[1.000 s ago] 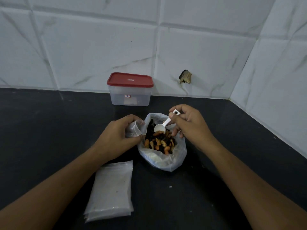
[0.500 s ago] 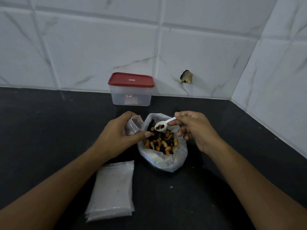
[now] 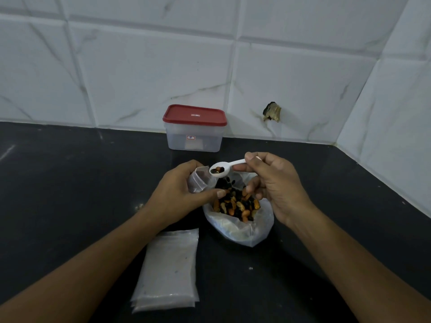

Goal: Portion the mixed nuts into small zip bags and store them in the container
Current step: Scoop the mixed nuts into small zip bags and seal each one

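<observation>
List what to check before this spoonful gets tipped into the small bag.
1. The spoon is loaded: ok.
2. The right hand pinches the spoon's handle: ok.
3. The left hand holds the small zip bag with its mouth open: ok.
4. The spoon's bowl is right over that mouth: cannot tell; it sits at the rim.
5. The large nut bag lies below to catch spills: ok.
6. The container is open for storing: not ok, its red lid is on.
</observation>
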Demonstrator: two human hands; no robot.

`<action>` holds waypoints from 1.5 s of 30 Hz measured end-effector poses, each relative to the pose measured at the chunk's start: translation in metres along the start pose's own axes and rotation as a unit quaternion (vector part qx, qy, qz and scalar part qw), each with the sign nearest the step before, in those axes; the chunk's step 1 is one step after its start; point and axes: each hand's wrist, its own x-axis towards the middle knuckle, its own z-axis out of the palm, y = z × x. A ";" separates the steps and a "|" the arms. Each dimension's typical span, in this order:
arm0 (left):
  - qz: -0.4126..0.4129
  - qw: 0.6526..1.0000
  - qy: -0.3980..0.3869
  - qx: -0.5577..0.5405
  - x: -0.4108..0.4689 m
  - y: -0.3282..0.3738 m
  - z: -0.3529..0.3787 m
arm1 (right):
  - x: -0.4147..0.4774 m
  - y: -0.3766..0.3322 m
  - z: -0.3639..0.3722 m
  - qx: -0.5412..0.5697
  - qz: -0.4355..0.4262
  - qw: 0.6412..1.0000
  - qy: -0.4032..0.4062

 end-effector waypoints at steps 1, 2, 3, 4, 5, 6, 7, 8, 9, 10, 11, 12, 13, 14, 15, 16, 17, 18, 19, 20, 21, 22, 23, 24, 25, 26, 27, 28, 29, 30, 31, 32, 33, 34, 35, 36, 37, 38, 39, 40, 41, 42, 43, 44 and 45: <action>0.002 1.000 0.001 -0.002 0.000 0.000 0.000 | -0.002 0.000 0.004 -0.003 -0.007 1.000 -0.003; 0.002 1.000 0.001 -0.003 0.000 -0.001 0.000 | -0.003 0.000 0.008 -0.010 -0.016 1.000 -0.005; 0.001 1.000 0.000 -0.005 0.000 -0.001 0.000 | -0.005 0.001 0.011 -0.018 -0.027 0.999 -0.008; -0.002 1.000 -0.002 -0.008 0.000 -0.002 0.000 | -0.006 0.001 0.014 -0.025 -0.040 0.999 -0.013; -0.004 1.000 -0.003 -0.010 0.000 -0.003 0.000 | -0.008 0.001 0.016 -0.031 -0.053 0.998 -0.018; -0.006 1.000 -0.004 -0.009 0.001 -0.003 0.000 | -0.009 0.001 0.017 -0.039 -0.065 0.997 -0.022; -0.008 1.000 -0.005 -0.007 0.001 -0.004 0.000 | -0.010 0.001 0.017 -0.050 -0.076 0.995 -0.026; -0.010 1.000 -0.005 -0.006 0.001 -0.004 0.000 | -0.011 0.000 0.018 -0.065 -0.089 0.993 -0.031; -0.011 1.000 -0.005 -0.010 0.001 -0.005 0.001 | -0.012 0.001 0.018 -0.078 -0.101 0.991 -0.037; -0.010 1.000 -0.004 -0.015 0.001 -0.005 0.001 | -0.013 0.001 0.019 -0.088 -0.114 0.989 -0.045; -0.007 1.000 -0.003 -0.019 0.001 -0.004 0.001 | -0.014 0.001 0.019 -0.095 -0.128 0.986 -0.053; -0.004 1.000 -0.005 -0.020 0.001 -0.005 0.001 | -0.015 0.002 0.019 -0.102 -0.143 0.983 -0.062; -0.001 1.000 -0.007 -0.021 0.001 -0.005 0.001 | -0.016 0.002 0.019 -0.113 -0.157 0.979 -0.072; 0.002 1.000 -0.010 -0.021 0.002 -0.006 0.002 | -0.017 0.002 0.019 -0.132 -0.172 0.973 -0.084; 0.005 1.000 -0.012 -0.024 0.003 -0.006 0.002 | -0.017 0.003 0.019 -0.161 -0.189 0.964 -0.098; 0.007 1.000 -0.012 -0.028 0.003 -0.007 0.002 | -0.017 0.004 0.018 -0.197 -0.210 0.951 -0.113; 0.010 0.999 -0.011 -0.032 0.003 -0.007 0.002 | -0.017 0.005 0.017 -0.237 -0.231 0.935 -0.128; 0.011 0.999 -0.009 -0.035 0.002 -0.006 0.002 | -0.017 0.006 0.016 -0.274 -0.250 0.918 -0.142; 0.009 0.999 -0.007 -0.039 0.002 -0.006 0.002 | -0.017 0.007 0.015 -0.302 -0.267 0.903 -0.151; 0.008 0.999 -0.006 -0.044 0.002 -0.006 0.001 | -0.016 0.008 0.015 -0.319 -0.282 0.891 -0.156; 0.008 0.998 -0.008 -0.054 0.003 -0.006 0.001 | -0.014 0.007 0.014 -0.325 -0.294 0.885 -0.156; 0.009 0.998 -0.010 -0.069 0.003 -0.006 0.001 | -0.014 0.007 0.012 -0.322 -0.302 0.884 -0.156; 0.013 0.996 -0.011 -0.082 0.003 -0.006 0.002 | -0.014 0.006 0.011 -0.321 -0.307 0.882 -0.156; 0.015 0.996 -0.009 -0.089 0.004 -0.006 0.002 | -0.014 0.006 0.011 -0.328 -0.314 0.877 -0.157; 0.016 0.996 -0.007 -0.092 0.004 -0.007 0.002 | -0.014 0.006 0.010 -0.341 -0.322 0.869 -0.157; 0.012 0.995 -0.009 -0.096 0.004 -0.008 0.002 | -0.015 0.005 0.010 -0.351 -0.331 0.862 -0.156; 0.004 0.994 -0.011 -0.107 0.004 -0.008 0.002 | -0.015 0.005 0.010 -0.348 -0.340 0.861 -0.150; -0.006 0.992 -0.014 -0.125 0.004 -0.008 0.002 | -0.015 0.004 0.009 -0.332 -0.347 0.866 -0.141; -0.015 0.989 -0.014 -0.143 0.004 -0.008 0.002 | -0.015 0.004 0.008 -0.313 -0.347 0.873 -0.137; -0.022 0.988 -0.012 -0.155 0.004 -0.009 0.001 | -0.014 0.003 0.007 -0.300 -0.339 0.880 -0.140; -0.025 0.987 -0.008 -0.158 0.004 -0.009 0.001 | -0.015 0.003 0.008 -0.295 -0.322 0.887 -0.149; -0.027 0.987 -0.007 -0.159 0.004 -0.009 0.001 | -0.015 0.005 0.008 -0.287 -0.299 0.897 -0.157; -0.029 0.987 -0.009 -0.158 0.004 -0.009 0.001 | -0.016 0.006 0.009 -0.268 -0.274 0.910 -0.158; -0.033 0.987 -0.012 -0.160 0.004 -0.008 0.001 | -0.016 0.007 0.010 -0.235 -0.252 0.927 -0.150; -0.039 0.986 -0.014 -0.160 0.003 -0.008 0.002 | -0.016 0.007 0.010 -0.196 -0.234 0.943 -0.135; -0.046 0.987 -0.013 -0.157 0.003 -0.008 0.002 | -0.015 0.006 0.010 -0.156 -0.218 0.956 -0.117; -0.052 0.987 -0.010 -0.151 0.003 -0.007 0.003 | -0.015 0.005 0.010 -0.120 -0.201 0.967 -0.099; -0.056 0.987 -0.008 -0.147 0.003 -0.007 0.002 | -0.015 0.004 0.010 -0.087 -0.181 0.976 -0.083; -0.057 0.988 -0.008 -0.145 0.003 -0.007 0.002 | -0.014 0.003 0.010 -0.059 -0.157 0.983 -0.070; -0.056 0.988 -0.009 -0.142 0.003 -0.007 0.002 | -0.014 0.002 0.008 -0.034 -0.134 0.989 -0.057; -0.056 0.989 -0.010 -0.139 0.003 -0.007 0.001 | -0.014 0.002 0.007 -0.009 -0.111 0.993 -0.045; -0.053 0.989 -0.010 -0.136 0.003 -0.007 0.001 | -0.013 0.001 0.006 0.017 -0.088 0.995 -0.033; -0.051 0.990 -0.009 -0.133 0.003 -0.007 0.001 | -0.011 0.000 0.005 0.042 -0.066 0.997 -0.022; -0.049 0.990 -0.008 -0.130 0.002 -0.007 0.001 | -0.010 -0.002 0.003 0.059 -0.046 0.997 -0.012; -0.048 0.991 -0.008 -0.126 0.002 -0.007 0.002 | -0.009 -0.003 0.001 0.067 -0.031 0.997 -0.003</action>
